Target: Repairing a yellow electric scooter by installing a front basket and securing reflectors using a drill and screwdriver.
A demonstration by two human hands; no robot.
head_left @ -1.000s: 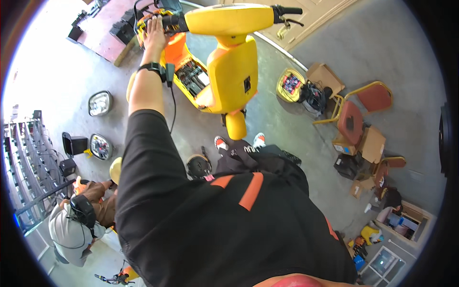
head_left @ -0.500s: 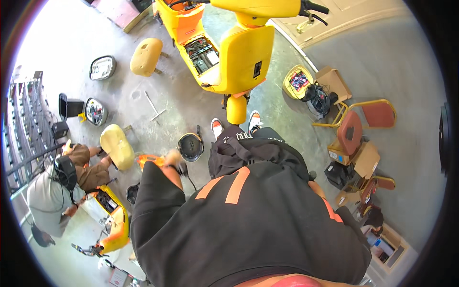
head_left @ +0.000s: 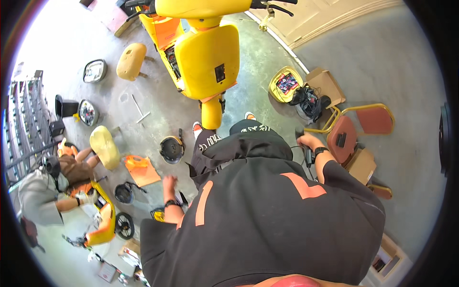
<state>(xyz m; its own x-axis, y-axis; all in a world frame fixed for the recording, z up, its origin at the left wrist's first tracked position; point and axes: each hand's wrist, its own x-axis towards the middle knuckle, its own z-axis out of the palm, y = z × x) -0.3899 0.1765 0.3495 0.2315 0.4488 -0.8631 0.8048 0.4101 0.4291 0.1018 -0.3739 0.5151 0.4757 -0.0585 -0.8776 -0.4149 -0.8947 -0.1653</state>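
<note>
My right hand (head_left: pixel 311 142), out to my right, is closed round a dark corded object whose black rounded end (head_left: pixel 300 131) sticks out past the fingers; its exact kind cannot be made out. A black cable hangs beside the wrist. On my left side, my left hand (head_left: pixel 169 182) hangs low with loosely bent fingers and nothing visible in it. Nearest to that hand are an orange panel (head_left: pixel 146 175) on the floor, with a glossy orange piece (head_left: pixel 137 161) on it, and a round black housing (head_left: pixel 172 149). Straight ahead stands a yellow scooter (head_left: pixel 207 62), close to my feet.
Two red-seated chairs (head_left: pixel 342 131) and opened cardboard boxes (head_left: pixel 362 165) stand on the right. A yellow tub (head_left: pixel 278 86) holds small parts. A yellow seat (head_left: pixel 104 147) lies to the left, and a co-worker (head_left: pixel 43 191) bends over another yellow scooter (head_left: pixel 103 232). A T-shaped metal bar (head_left: pixel 139 109) lies ahead-left.
My left hand has drawn back from the orange piece. My right hand has swung outward into sight with the dark corded object. The scooter ahead now appears further left; the co-worker's arm reaches over theirs.
</note>
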